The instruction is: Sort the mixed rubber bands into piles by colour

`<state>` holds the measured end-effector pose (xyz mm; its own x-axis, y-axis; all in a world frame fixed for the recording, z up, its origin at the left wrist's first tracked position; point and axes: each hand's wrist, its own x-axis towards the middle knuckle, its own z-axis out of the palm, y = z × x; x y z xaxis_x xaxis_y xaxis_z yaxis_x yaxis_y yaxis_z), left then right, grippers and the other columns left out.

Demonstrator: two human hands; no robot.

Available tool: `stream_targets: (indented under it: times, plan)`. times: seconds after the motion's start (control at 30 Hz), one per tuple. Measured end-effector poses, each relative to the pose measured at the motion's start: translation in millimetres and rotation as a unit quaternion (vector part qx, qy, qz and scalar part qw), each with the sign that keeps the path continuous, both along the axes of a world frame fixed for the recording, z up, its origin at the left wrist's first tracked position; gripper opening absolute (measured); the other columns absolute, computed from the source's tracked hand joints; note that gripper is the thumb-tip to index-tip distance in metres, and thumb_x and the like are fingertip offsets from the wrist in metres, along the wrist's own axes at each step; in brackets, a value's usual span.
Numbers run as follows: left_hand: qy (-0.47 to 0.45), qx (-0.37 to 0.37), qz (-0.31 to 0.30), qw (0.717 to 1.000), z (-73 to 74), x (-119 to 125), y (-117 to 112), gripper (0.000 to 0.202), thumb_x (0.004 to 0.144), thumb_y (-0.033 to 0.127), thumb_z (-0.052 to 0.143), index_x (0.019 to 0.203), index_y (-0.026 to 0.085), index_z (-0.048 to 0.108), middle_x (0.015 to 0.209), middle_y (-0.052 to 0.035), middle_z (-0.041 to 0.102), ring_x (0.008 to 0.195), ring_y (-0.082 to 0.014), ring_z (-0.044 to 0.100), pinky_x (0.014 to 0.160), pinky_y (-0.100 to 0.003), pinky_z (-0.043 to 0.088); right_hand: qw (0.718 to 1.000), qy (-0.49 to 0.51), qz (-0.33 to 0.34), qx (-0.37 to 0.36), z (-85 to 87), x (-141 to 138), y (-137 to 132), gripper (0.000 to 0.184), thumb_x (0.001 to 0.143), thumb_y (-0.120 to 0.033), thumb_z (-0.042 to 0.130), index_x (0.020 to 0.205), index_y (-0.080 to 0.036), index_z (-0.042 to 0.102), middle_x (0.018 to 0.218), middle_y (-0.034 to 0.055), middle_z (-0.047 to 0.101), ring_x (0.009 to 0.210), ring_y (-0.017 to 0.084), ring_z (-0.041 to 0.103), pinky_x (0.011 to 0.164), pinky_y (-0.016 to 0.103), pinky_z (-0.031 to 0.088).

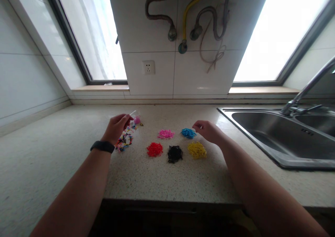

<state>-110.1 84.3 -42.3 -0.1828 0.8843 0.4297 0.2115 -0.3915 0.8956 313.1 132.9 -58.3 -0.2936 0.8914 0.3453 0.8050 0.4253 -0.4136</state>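
Note:
My left hand (119, 126), with a dark band on its wrist, pinches a thin white stick (133, 112) that points up to the right. Beneath it lies a loose mix of multicoloured small bands (125, 141), partly hidden by the hand. A small pink object (136, 120) sits beside the fingertips; its kind is unclear. My right hand (205, 129) is closed in a pinch at the right edge of a pile of blue small bands (188, 133); anything between its fingers is too small to make out. Nearby are pink (166, 134), red (154, 149), black (175, 154) and yellow piles (197, 150).
The piles lie on a speckled pale countertop (157, 181) whose front edge runs below them. A steel sink (277, 136) with a faucet (295, 102) is set in at the right. Behind stands a tiled wall with a socket (149, 67) and hoses (184, 24), between two windows.

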Motion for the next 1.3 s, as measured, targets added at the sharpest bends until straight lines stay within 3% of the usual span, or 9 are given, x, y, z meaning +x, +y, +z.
stream_targets:
  times: [0.33, 1.3]
  plan:
    - [0.015, -0.032, -0.003, 0.999, 7.0, 10.7, -8.6, 0.029, 0.084, 0.04, 0.061, 0.08, 0.013, 0.072, 0.06, 0.0001, 0.056, 0.053, -0.0089, 0.048, 0.047, -0.02, 0.035, 1.0, 0.003, -0.001, 0.002, 0.7, -0.2, -0.5, 0.026, 0.089, -0.04, 0.056, 0.088, -0.023, 0.075, 0.075, 0.0035, 0.072, 0.064, 0.016, 0.061, 0.058, 0.027, 0.041]
    - [0.009, -0.023, -0.002, 1.0, 9.0, 1.9, -7.6, 0.029, 0.084, 0.041, 0.061, 0.08, 0.015, 0.072, 0.061, 0.0002, 0.054, 0.053, -0.0097, 0.047, 0.048, -0.022, 0.035, 1.0, -0.007, 0.017, 0.008, -0.6, 2.2, 2.4, 0.025, 0.089, -0.039, 0.055, 0.088, -0.022, 0.074, 0.078, 0.0039, 0.073, 0.065, 0.017, 0.062, 0.06, 0.028, 0.042]
